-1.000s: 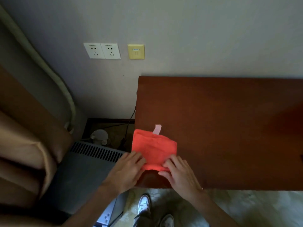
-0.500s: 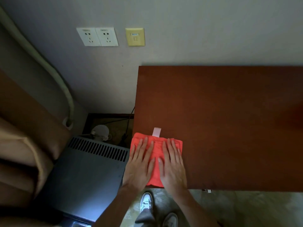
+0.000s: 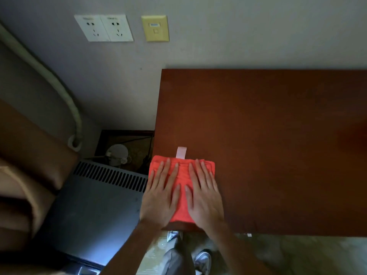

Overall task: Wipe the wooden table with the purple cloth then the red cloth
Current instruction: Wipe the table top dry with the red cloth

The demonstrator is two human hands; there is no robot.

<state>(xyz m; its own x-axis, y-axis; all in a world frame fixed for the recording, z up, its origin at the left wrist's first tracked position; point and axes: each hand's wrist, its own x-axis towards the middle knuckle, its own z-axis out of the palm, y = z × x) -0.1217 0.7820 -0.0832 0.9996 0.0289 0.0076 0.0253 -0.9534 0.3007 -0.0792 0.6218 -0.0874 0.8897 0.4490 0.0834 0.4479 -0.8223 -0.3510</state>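
Observation:
The folded red cloth (image 3: 182, 181) lies flat on the near left corner of the wooden table (image 3: 268, 145), with a pale loop tag at its far edge. My left hand (image 3: 161, 195) presses flat on the cloth's left half, fingers straight. On the right half my right hand (image 3: 204, 195) presses flat the same way. No purple cloth is in view.
A dark grey vented appliance (image 3: 95, 205) stands left of the table, with a brown padded seat (image 3: 25, 165) further left. Wall sockets (image 3: 104, 27) sit above. Cables and a small round device (image 3: 117, 153) lie in the gap by the wall. My shoes show below the table edge.
A second ago my fingers were curled at the cloth's near edge. Both hands have since slid forward and flattened on top of the cloth, which lies smoother and squarer.

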